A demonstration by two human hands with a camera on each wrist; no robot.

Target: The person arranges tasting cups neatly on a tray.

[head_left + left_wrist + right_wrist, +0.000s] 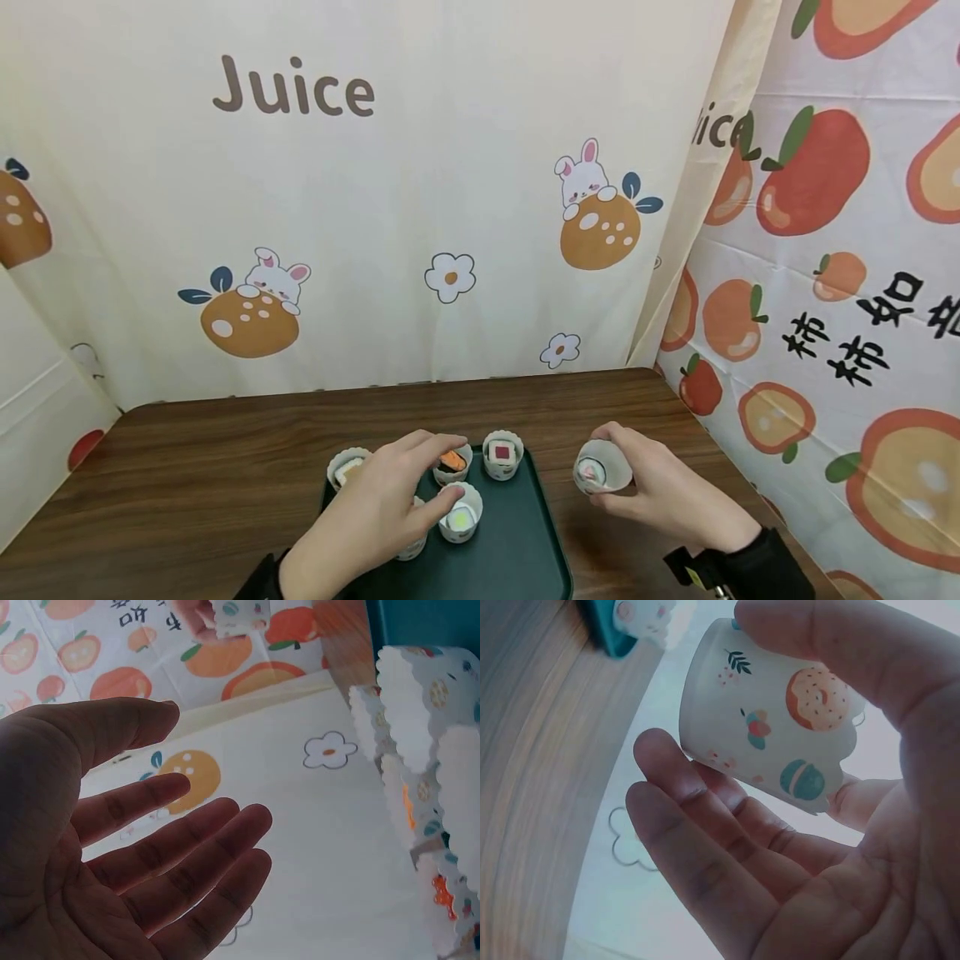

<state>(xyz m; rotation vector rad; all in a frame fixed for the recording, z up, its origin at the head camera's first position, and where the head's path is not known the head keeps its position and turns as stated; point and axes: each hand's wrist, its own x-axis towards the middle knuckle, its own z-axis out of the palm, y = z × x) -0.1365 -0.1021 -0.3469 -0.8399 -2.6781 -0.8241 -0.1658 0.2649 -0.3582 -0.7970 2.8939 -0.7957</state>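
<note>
My right hand holds a small white paper cup over the wood to the right of the tray. Thumb and fingers pinch its sides, and a small pale piece lies inside. In the right wrist view the cup has a scalloped rim and printed donut, macaron and leaf pictures. My left hand hovers over the dark green tray, fingers spread apart, holding nothing. Beneath and around it stand several similar cups, among them one with a yellow-green piece. The left hand partly hides others.
At the tray's back, one cup bears a white piece with a red centre, another an orange-topped piece. The brown wooden table meets a printed white curtain behind and a fruit-patterned cloth at right.
</note>
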